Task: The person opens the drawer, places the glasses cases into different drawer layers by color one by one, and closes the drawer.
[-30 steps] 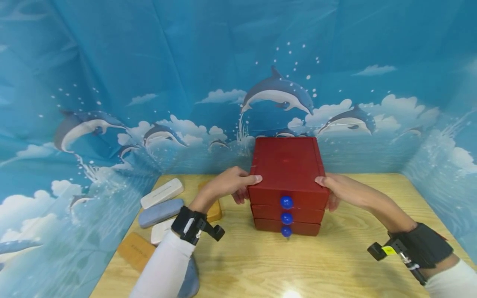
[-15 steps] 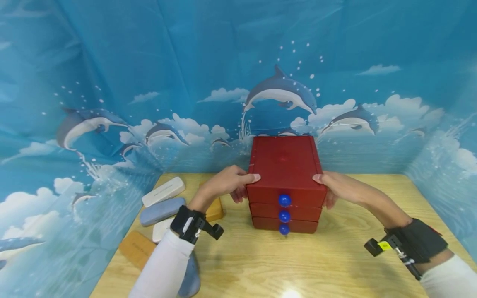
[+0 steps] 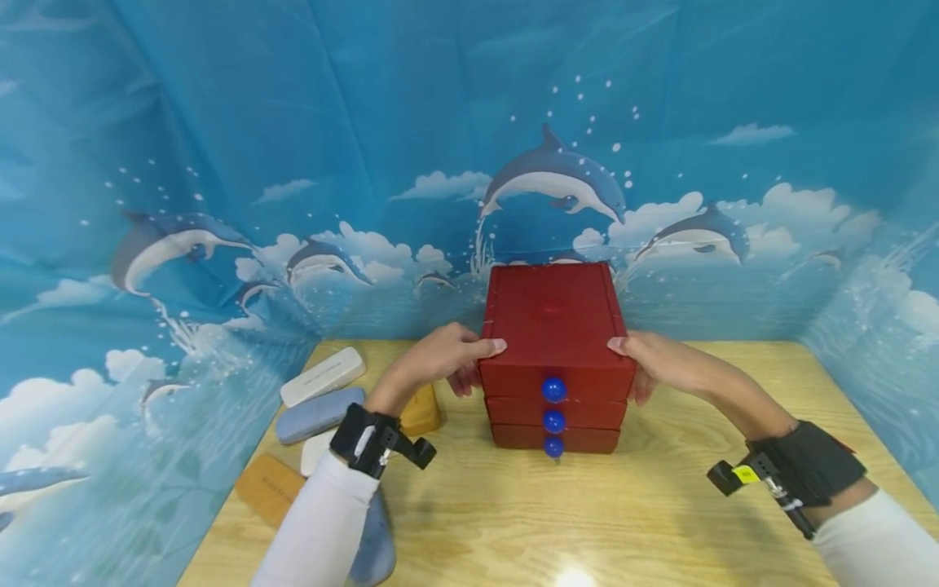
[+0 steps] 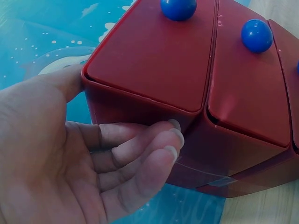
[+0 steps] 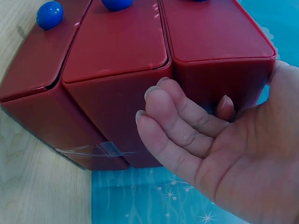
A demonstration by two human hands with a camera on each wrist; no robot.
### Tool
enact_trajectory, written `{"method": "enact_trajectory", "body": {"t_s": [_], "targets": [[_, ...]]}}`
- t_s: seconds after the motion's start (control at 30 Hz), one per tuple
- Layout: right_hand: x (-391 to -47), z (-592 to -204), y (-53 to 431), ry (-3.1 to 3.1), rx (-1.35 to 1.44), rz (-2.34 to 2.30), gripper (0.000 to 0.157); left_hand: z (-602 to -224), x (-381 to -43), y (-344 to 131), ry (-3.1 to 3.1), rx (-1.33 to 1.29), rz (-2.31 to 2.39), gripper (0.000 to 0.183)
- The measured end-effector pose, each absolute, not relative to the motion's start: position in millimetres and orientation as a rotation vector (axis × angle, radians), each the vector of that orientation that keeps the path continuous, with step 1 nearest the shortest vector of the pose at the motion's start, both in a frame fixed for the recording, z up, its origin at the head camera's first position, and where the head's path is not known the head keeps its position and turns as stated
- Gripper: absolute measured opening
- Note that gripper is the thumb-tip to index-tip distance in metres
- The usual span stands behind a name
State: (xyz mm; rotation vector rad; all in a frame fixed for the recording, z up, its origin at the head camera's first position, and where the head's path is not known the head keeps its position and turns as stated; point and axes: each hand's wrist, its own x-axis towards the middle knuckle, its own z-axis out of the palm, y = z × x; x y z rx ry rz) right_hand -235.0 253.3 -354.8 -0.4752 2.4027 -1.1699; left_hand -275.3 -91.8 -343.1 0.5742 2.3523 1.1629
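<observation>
A red three-drawer box (image 3: 553, 314) stands on the wooden table, its drawer fronts towards me. One blue ball knob (image 3: 554, 390) sits on each drawer, and all three drawers are pushed in. My left hand (image 3: 449, 356) grips the box's left side, thumb on the top edge and fingers against the side wall. On the opposite side my right hand (image 3: 663, 360) holds it the same way. In the left wrist view the left fingers (image 4: 149, 158) lie curled along the upper drawer's side. Clear tape (image 5: 110, 149) shows low on the side wall in the right wrist view.
Left of the box lie several oblong cases: a white one (image 3: 323, 377), a blue-grey one (image 3: 319, 414), an orange-brown one (image 3: 270, 487), a yellow one (image 3: 421, 412) and a darker blue one (image 3: 374, 545), partly behind my left arm. A dolphin-print curtain (image 3: 411, 98) surrounds the table (image 3: 499, 522).
The red drawer box has shifted slightly to the left and away from me, with both hands moving along with it. The cases at the left stay where they were.
</observation>
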Motion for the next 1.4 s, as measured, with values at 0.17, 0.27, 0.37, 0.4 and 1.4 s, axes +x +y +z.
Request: {"method": "enact_trajectory", "body": {"t_s": [0.17,0.27,0.37,0.4,1.4], "targets": [[-236,-355,253,2.434,-0.453,-1.136,0.066,-340,-275,-92,2.368,0.57,1.141,0.056],[-238,-357,252,2.422,-0.447,-1.161,0.065,-340,-275,-93,2.369,0.566,1.138,0.056],[-239,-359,250,2.414,-0.449,-1.175,0.064,-341,-276,-94,2.368,0.567,1.147,0.056],[-240,-359,250,2.419,-0.449,-1.167,0.064,-341,-276,-95,2.366,0.568,1.154,0.056],[-235,-356,235,2.523,-0.298,-1.192,0.06,-352,-263,-94,2.605,0.44,1.199,0.07]]}}
